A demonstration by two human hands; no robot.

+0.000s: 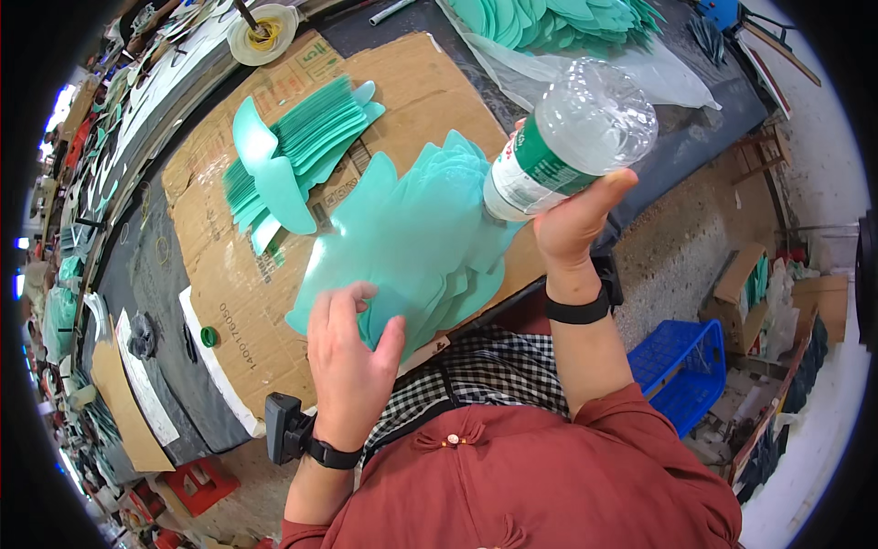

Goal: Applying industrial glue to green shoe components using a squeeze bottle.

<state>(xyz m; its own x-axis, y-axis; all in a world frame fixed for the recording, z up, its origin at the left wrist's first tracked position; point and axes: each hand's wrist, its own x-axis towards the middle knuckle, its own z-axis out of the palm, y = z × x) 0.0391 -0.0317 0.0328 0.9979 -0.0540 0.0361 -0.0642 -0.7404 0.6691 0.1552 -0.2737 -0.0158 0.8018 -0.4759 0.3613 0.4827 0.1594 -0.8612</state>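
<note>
My right hand [581, 220] is wrapped round a large clear plastic bottle [599, 114] with a green and white label. The bottle leans over the right edge of a fanned pile of thin translucent green cut pieces [402, 233]. Low over the near left part of that pile is my left hand [352, 343], thumb apart from the loosely bent fingers, nothing visible in it. Whether its fingertips touch the top piece I cannot tell. Farther left stands a tight row of similar green pieces [320, 123], with loose curved pieces [270, 165] lying across it.
A flattened cardboard sheet [247, 302] lies under the piles on the dark table. On its near left part is a small green cap [209, 337]. More green pieces [549, 23] rest on plastic film at the far side. A blue crate [681, 371] stands on the floor at right.
</note>
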